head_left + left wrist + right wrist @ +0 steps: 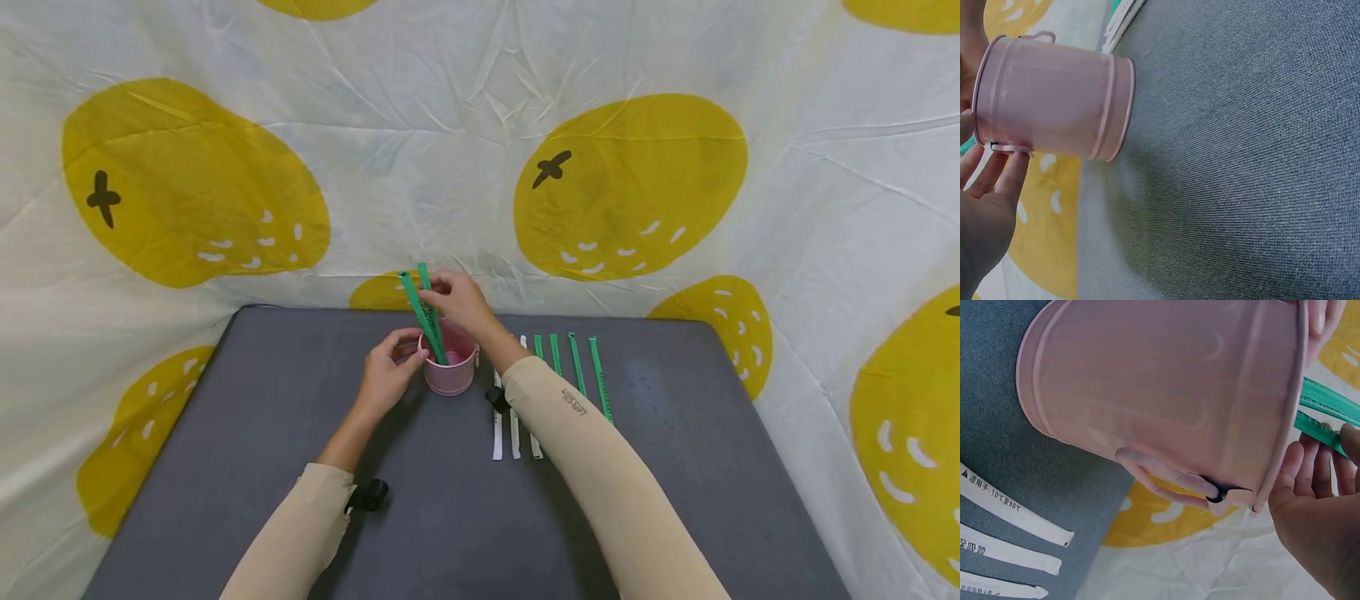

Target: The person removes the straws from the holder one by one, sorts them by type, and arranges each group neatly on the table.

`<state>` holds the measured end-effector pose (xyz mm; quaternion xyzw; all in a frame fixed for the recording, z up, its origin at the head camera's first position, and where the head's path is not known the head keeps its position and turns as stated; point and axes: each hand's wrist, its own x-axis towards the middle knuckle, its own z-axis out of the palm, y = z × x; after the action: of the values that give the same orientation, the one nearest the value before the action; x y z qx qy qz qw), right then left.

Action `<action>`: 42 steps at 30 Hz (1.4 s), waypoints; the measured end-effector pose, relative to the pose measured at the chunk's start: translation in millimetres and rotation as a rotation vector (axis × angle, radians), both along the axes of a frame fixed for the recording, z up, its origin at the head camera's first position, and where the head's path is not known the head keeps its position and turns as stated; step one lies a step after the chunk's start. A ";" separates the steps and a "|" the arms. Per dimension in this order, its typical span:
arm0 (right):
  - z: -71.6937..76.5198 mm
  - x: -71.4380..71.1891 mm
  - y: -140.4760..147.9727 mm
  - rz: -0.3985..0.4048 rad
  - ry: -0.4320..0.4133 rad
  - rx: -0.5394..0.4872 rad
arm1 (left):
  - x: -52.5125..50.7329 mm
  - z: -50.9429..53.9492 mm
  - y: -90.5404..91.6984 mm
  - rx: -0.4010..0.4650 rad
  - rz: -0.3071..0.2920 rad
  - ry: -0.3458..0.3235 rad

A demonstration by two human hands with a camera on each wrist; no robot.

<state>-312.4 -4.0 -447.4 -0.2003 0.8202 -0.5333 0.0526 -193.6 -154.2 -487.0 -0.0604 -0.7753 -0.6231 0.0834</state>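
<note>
A small pink bucket (450,382) stands on the dark table, a loop handle (1166,478) hanging at its side. My left hand (387,372) holds it at the left, thumb by the rim and fingertips against the side lug (1013,149). Above the opening, my right hand (459,302) pinches a green wrapped straw (1317,430) whose lower end is inside the bucket. Other green wrapping (412,293), of one or more straws, leans in the bucket beside it. The straws' bottom ends are hidden in the wrist views by the bucket wall.
Right of the bucket, several white wrapped straws (497,439) and several green wrapped straws (600,375) lie in a row, partly covered by my right sleeve (592,450). A white cloth (420,192) with yellow fruit prints hangs behind the grey table (300,375).
</note>
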 end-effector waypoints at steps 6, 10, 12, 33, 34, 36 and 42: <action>4.9 4.8 6.2 -0.034 0.039 -0.028 | 1.3 -1.8 -0.6 -0.009 0.008 0.007; 11.2 6.8 12.3 -0.040 0.062 -0.065 | 2.5 -2.2 -1.8 0.002 0.014 0.007; 15.3 8.4 15.7 -0.031 0.060 -0.104 | -2.1 -10.7 -4.9 0.001 0.019 0.005; 80.4 24.6 98.3 -0.155 0.075 -0.625 | -12.8 -33.1 -8.8 -0.008 0.019 0.040; 83.1 25.5 104.7 -0.167 0.076 -0.652 | -12.8 -33.4 -8.8 -0.006 0.021 0.039; 86.9 27.1 117.8 -0.187 0.073 -0.707 | -12.5 -33.8 -8.5 -0.003 0.018 0.040; 86.5 32.7 155.5 -0.229 0.052 -0.791 | -12.6 -35.6 -9.3 0.011 0.019 0.048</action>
<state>-279.7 151.6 -360.9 -0.1258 0.5702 -0.8045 -0.1088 -206.1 -163.4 -522.6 -0.0678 -0.7702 -0.6249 0.1081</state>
